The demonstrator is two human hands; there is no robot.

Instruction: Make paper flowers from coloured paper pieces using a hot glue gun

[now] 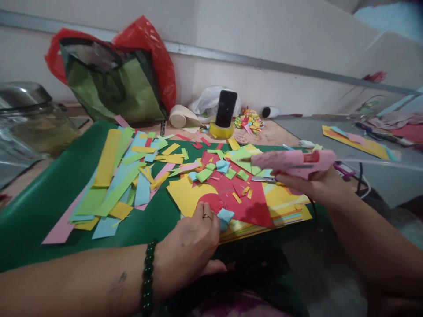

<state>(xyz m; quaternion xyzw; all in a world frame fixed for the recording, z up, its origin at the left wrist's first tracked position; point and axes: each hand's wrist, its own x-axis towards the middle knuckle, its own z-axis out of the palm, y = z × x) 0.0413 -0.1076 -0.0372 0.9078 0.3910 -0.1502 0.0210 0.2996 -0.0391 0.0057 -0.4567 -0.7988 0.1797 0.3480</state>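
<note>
My left hand (193, 244) rests at the near edge of a stack of coloured paper (280, 209), its fingers pinched on a small folded light-blue paper piece (226, 216) pressed against a red paper circle (213, 203). A ring and a dark bead bracelet show on that hand and wrist. My right hand (312, 185) is closed round a pink glue gun (292, 162), held above the paper with its nozzle pointing left. Small folded green and blue paper bits (211, 171) lie on the red sheet.
Several coloured paper strips (122, 180) lie on a green sheet (49, 198). At the back stand a phone on a yellow tape roll (225, 112), a red and green bag (115, 75), a white tape roll (180, 116) and a glass jar (33, 119). Scissors (264, 179) lie under the glue gun.
</note>
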